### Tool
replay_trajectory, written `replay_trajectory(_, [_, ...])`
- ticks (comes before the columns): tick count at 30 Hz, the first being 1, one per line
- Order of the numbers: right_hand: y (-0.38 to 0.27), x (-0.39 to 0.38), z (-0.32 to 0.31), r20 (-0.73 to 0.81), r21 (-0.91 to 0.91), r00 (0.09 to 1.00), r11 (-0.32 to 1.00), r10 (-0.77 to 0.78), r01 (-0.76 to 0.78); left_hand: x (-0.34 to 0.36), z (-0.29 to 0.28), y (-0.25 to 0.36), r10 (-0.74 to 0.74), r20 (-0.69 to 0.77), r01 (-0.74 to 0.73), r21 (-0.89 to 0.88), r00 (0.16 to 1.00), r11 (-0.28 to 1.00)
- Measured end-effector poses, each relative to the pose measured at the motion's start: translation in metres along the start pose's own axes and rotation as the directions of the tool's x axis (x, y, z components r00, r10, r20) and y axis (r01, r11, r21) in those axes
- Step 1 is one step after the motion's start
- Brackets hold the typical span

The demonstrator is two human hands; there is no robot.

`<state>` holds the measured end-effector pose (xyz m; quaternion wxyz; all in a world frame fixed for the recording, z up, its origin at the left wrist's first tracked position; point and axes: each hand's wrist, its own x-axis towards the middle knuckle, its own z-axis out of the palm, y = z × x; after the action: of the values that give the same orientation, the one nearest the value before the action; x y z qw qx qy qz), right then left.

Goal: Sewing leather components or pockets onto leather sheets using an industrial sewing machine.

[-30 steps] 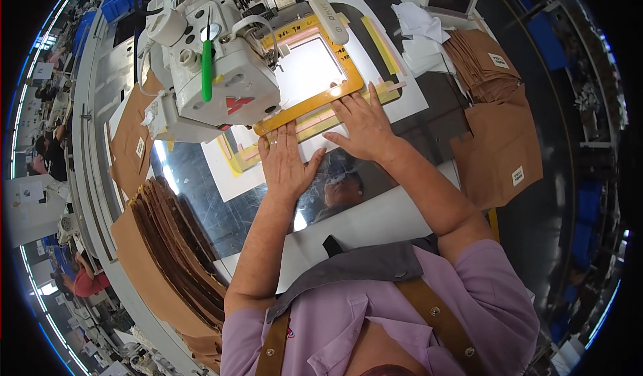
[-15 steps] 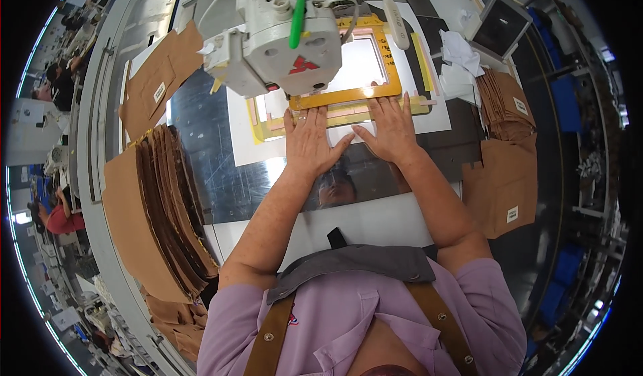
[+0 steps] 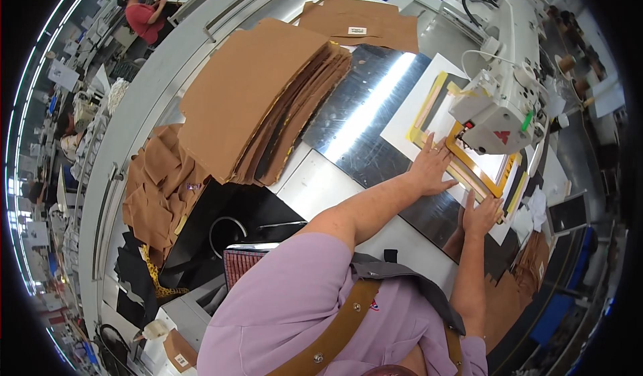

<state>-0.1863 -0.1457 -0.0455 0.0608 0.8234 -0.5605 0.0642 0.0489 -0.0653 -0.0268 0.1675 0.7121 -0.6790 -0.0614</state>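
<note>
Brightly lit, white glare on metal tabletop (image 3: 358,129), edges bent

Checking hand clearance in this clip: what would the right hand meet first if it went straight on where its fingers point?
The near bar of the orange frame. The right hand has its fingertips right by it, though touch is hard to tell.

A flat, orange-yellow rectangular frame (image 3: 474,169) with an open centre, partly hidden, lies aslant over a template (image 3: 423,112) edged in yellow and pink strips, on a white sheet (image 3: 400,132).
</note>
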Motion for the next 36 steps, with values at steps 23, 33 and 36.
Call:
replay_trajectory(23, [0.021, 0.018, 0.008, -0.002, -0.251, 0.993, 0.961, 0.115, -0.112, -0.281, -0.225, -0.249, -0.631, -0.495, 0.738, 0.032, 0.598, 0.674])
replay_trajectory(33, [0.033, 0.017, 0.018, -0.092, -0.243, 0.991, 0.964, 0.093, -0.113, -0.285, -0.24, -0.243, -0.548, -0.573, 0.604, -0.111, 0.61, 0.789])
replay_trajectory(36, [0.024, 0.017, 0.004, -0.013, -0.188, 0.994, 0.976, 0.11, -0.111, -0.28, -0.252, -0.253, -0.711, -0.327, 0.715, -0.133, 0.622, 0.687])
